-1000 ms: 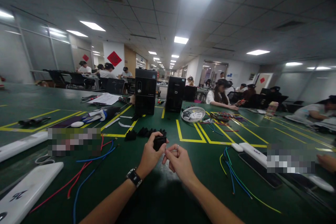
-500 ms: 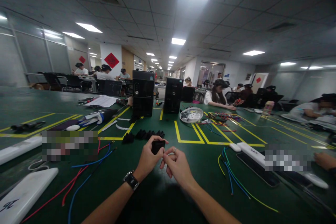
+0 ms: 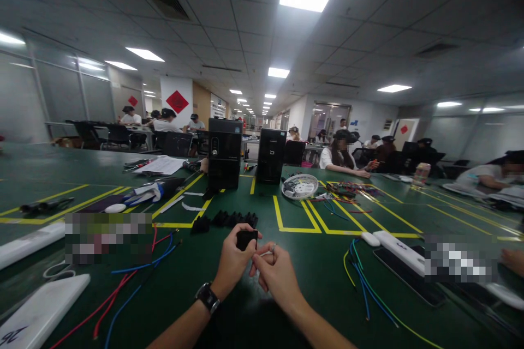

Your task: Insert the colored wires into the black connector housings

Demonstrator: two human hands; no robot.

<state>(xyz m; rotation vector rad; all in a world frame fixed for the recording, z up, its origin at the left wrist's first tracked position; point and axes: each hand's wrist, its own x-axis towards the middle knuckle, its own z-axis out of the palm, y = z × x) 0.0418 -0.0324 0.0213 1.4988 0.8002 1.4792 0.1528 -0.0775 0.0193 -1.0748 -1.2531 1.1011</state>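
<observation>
My left hand (image 3: 233,256), with a watch (image 3: 208,297) on its wrist, is closed around a small black block-like part (image 3: 246,240). Its exact kind cannot be made out. Right beside it, my right hand (image 3: 275,272) has thumb and forefinger pinched together near the part's lower right corner; whatever lies between those fingertips is too small or hidden to name. Just beyond my hands, several similar black parts (image 3: 229,219) sit in a row on the green table (image 3: 311,289).
Red wires (image 3: 118,294) and blue wires (image 3: 143,268) lie left; more wires (image 3: 362,278) lie right, near white power banks (image 3: 399,251). Two black computer towers (image 3: 224,158) stand ahead, with a white basket (image 3: 299,187) beside them. A co-worker (image 3: 341,155) sits across the table.
The view has shifted slightly. My left hand keeps hold of the black part, and my right fingertips stay pinched beside it with only small movement.
</observation>
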